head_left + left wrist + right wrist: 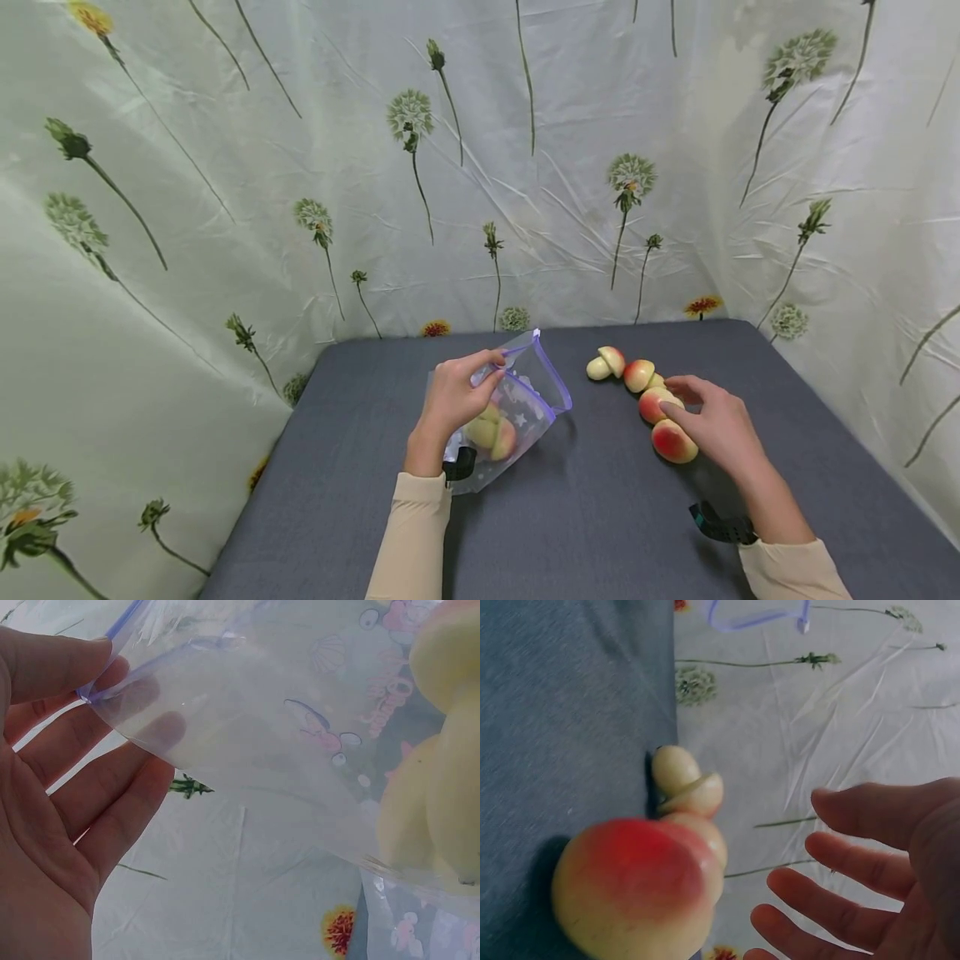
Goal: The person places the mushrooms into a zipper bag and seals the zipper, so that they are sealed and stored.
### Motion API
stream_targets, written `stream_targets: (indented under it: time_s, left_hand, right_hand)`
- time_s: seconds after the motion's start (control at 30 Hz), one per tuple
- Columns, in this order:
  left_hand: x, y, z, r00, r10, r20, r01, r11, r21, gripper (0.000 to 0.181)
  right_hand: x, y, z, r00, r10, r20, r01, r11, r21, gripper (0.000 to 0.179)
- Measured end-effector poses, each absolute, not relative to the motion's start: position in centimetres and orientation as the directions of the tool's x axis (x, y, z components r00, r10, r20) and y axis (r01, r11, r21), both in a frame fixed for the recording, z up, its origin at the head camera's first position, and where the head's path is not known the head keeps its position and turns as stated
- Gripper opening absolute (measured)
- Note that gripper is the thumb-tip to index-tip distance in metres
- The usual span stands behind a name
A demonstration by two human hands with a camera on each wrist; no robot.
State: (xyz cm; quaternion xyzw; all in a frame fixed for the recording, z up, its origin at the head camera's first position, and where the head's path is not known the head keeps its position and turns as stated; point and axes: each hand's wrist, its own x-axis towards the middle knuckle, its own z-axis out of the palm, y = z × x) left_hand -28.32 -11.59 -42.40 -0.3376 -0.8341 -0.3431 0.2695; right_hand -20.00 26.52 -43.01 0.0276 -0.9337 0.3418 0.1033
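Observation:
A clear zip bag (525, 417) with a purple zip edge is held up at its open mouth by my left hand (453, 396). Thumb and index finger pinch the bag's rim; the other fingers spread behind the film in the left wrist view. Inside the bag lie pale toy mushrooms (457, 765), blurred by the film, their number unclear. My right hand (720, 421) hovers over a line of red-and-cream toy mushrooms, its fingers loosely bent around empty air. Nearest to it are a red-topped mushroom (654, 404) and the front mushroom (634, 889).
Farther back in the line are another mushroom (639, 376) and one lying on its side (611, 360). All rest on a dark grey table (585, 525). A pale curtain (480, 183) printed with dandelions hangs behind and beside the table.

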Motion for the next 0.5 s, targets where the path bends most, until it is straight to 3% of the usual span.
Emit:
stream_targets:
  time_s: [0.23,0.5]
  left_hand:
    - [-28.3,-11.6,-42.4,-0.652,0.387,0.651,0.729,0.555,0.400,0.010]
    - [-28.3,-11.6,-42.4,-0.656,0.385,0.649,0.727,0.556,0.404,0.010]
  right_hand:
    - [-19.8,27.6,-44.5,-0.993,-0.038,0.107,-0.097,0.777,-0.623,0.066]
    - [-19.4,28.4,-45.8,-0.992,-0.067,0.105,-0.117,0.787,-0.606,0.072]
